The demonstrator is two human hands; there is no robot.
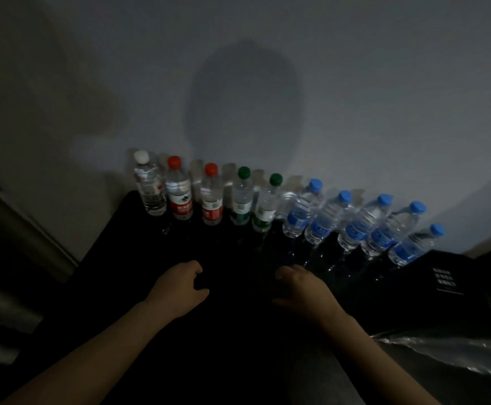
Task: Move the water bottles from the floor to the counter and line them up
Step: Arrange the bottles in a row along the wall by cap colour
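Dim grey wall [355, 83] backs a black worktop [238, 340]. Over it, the left hand [180, 287] and right hand [305, 290] hover with fingers [194, 267] loosely curled, holding nothing. Beyond them, ten upright clear plastic water bottles [239, 200] line the worktop's far edge along the wall, with white, red, green and blue caps.

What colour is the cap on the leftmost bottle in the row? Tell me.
The cap is white, clearest in the head view.

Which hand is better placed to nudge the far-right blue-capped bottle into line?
Right, probably. The right hand is empty and lies nearer the far-right blue-capped bottle; the left hand, also empty, hovers farther off and would have to cross over.
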